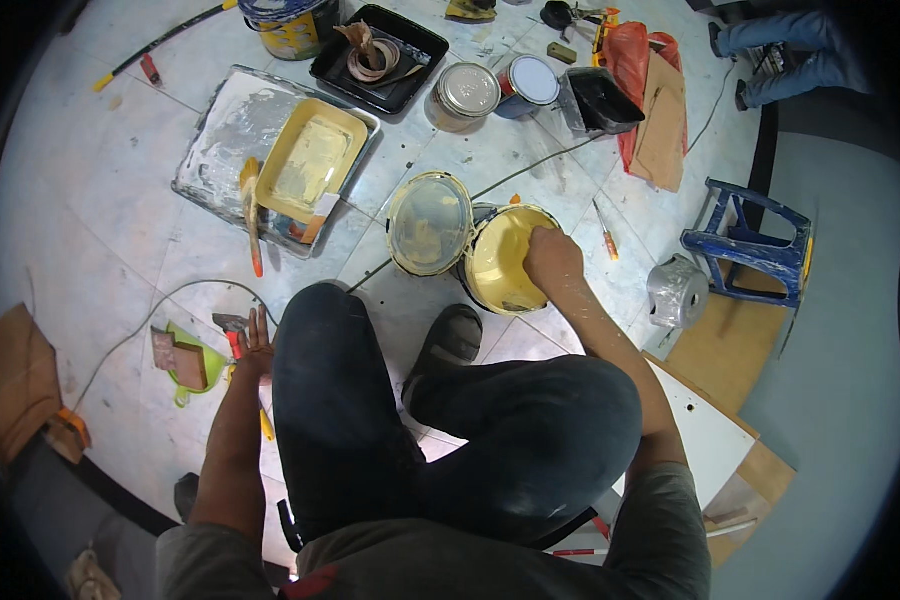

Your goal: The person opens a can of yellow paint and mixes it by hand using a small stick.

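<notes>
My right hand (553, 262) is closed at the right side of a bucket of yellow paint (495, 265). Its curled fingers reach inside the rim, and what they hold, if anything, is hidden. Leaning against the bucket's left side is a round, paint-smeared lid (430, 225). Beside my left knee, my left hand (256, 346) is open with its fingers stretched out. Right by it on the floor lies a red-handled scraper (234, 338), partly covered by the hand. A green dustpan (198, 358) with sanding blocks (189, 366) sits to the left of that hand.
Ahead, a paint-crusted tray (225, 120) carries a yellow tray (312, 158) and a paintbrush (250, 205). Behind stand a black tray (410, 45), paint cans (463, 97) and a red bag (627, 55). A blue stool (750, 240) lies rightward; another person's legs (795, 60) show far right.
</notes>
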A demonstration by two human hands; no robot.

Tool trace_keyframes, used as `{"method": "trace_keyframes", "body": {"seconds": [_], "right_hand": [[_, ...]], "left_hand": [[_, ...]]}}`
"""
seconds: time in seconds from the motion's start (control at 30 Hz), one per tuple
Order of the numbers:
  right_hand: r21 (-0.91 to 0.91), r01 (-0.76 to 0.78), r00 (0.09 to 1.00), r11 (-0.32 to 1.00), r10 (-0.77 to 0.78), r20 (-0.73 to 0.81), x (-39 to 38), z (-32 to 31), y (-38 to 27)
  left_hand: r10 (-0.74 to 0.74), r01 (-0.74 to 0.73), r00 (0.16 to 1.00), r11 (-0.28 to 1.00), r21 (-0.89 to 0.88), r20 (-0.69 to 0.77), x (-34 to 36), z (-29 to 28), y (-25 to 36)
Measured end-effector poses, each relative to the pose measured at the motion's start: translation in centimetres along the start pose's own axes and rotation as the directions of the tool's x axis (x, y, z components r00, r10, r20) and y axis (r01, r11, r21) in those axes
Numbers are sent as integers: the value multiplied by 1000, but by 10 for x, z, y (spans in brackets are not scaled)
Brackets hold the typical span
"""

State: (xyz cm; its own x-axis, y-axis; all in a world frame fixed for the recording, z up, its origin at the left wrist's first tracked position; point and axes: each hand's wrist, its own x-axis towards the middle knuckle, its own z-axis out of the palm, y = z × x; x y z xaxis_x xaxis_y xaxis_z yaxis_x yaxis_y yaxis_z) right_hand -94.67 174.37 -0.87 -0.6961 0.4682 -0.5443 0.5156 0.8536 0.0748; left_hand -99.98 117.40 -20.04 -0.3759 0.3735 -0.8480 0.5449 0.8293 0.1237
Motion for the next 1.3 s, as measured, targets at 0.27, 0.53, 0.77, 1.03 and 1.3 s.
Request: {"method": "trace_keyframes", "body": {"seconds": [0.27,0.53,0.77,1.03,1.3], "right_hand": [[72,-17,997,997,12,72,-3,2,5],[-34,45,996,998,-48,-80,-2,4,-4],[-31,257,947,966,-245,206,-16,17,-23],[-197,231,962,953,-193,194,-21,24,2],[-166,151,986,974,-138,90,-21,14,2]], "left_hand": [[-14,42,982,989,142,-189,19,59,-37],[-11,8,999,997,78,34,12,23,-15],[2,6,994,998,69,-112,15,46,-30],[-50,47,992,998,31,114,-7,-17,3],[-62,66,981,998,-19,186,-18,-39,16]]}}
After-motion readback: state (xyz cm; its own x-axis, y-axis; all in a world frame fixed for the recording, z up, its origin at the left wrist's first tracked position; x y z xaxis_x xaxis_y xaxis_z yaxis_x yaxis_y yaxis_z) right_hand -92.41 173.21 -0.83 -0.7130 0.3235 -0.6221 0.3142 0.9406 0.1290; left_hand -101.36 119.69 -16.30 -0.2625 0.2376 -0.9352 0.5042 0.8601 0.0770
